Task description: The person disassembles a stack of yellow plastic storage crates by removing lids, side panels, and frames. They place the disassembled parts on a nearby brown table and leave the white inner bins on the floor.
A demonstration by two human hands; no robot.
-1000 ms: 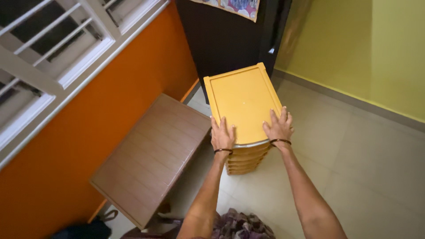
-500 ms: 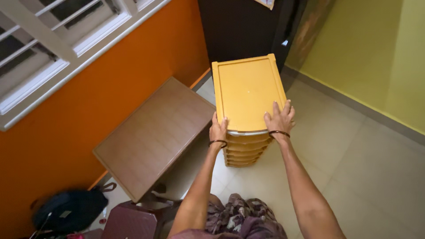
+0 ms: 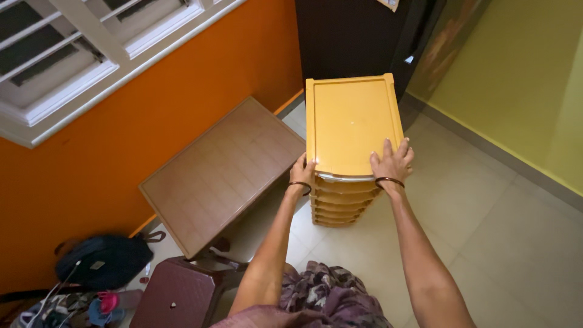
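Note:
A tall yellow plastic drawer unit (image 3: 351, 121) stands on the tiled floor in front of me, its flat top facing up and several drawer fronts stacked below. My left hand (image 3: 302, 171) grips the near left corner of its top, fingers curled over the edge. On the near right corner rests my right hand (image 3: 393, 163), fingers spread over the top surface and palm at the rim. Both wrists wear dark bangles.
A brown plastic table (image 3: 221, 173) stands left of the unit against the orange wall (image 3: 152, 109). A dark cabinet (image 3: 358, 36) is behind it. A maroon stool (image 3: 176, 294), a black bag (image 3: 100, 261) and small clutter lie at lower left. Pale floor tiles (image 3: 504, 225) spread right.
The view has shifted, showing more floor, the stool and the bag. My left hand slid from flat on the top to gripping the corner edge. The unit looks slightly turned and shifted.

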